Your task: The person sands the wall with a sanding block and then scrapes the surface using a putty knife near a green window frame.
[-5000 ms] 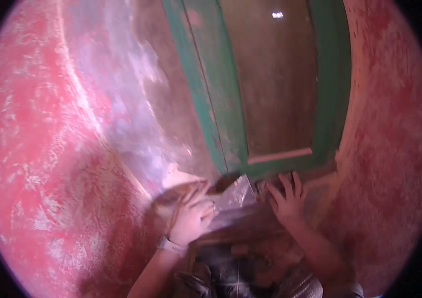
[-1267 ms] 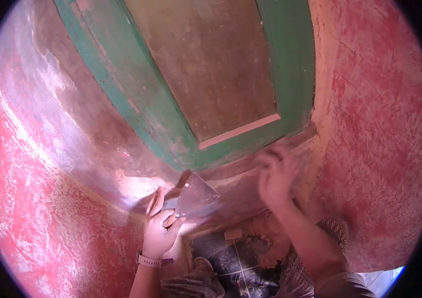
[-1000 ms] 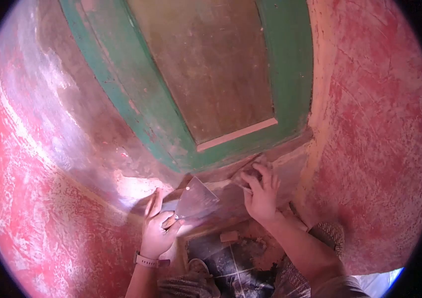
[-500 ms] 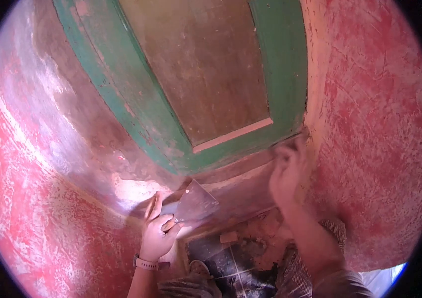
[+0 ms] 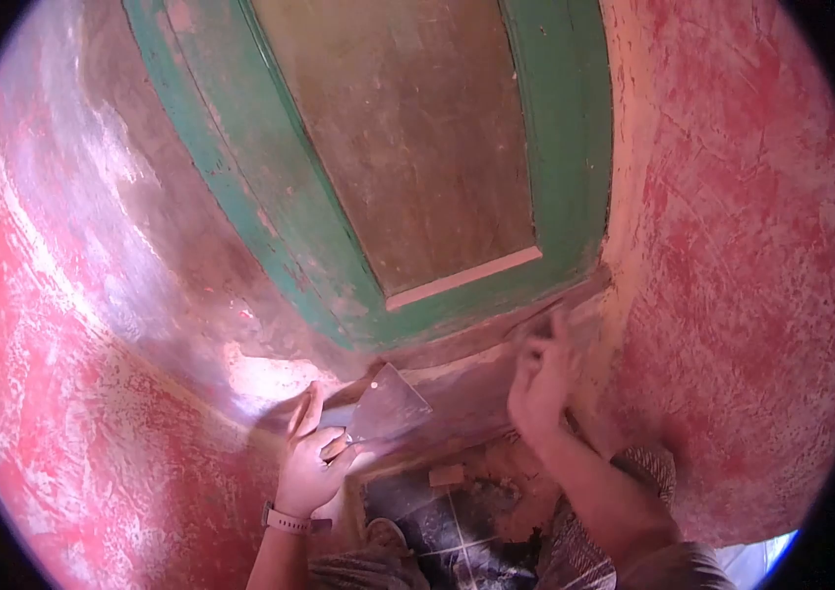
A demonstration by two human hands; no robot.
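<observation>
The left hand [image 5: 311,477] pinches the handle of a scraper [image 5: 390,405], its blade jutting in front of the ledge [image 5: 481,382] under the green frame [image 5: 476,307]. The right hand [image 5: 540,388] is blurred, fingers bent near the ledge; whether it grips anything cannot be told. A slack pinch could let the blade's corner swing and nick the paint; rough plaster could scrape bare fingertips. The blade is thin, flat and flared; the wall [image 5: 732,246] is mottled red, the floor tiles [image 5: 407,503] dark and dusty.
</observation>
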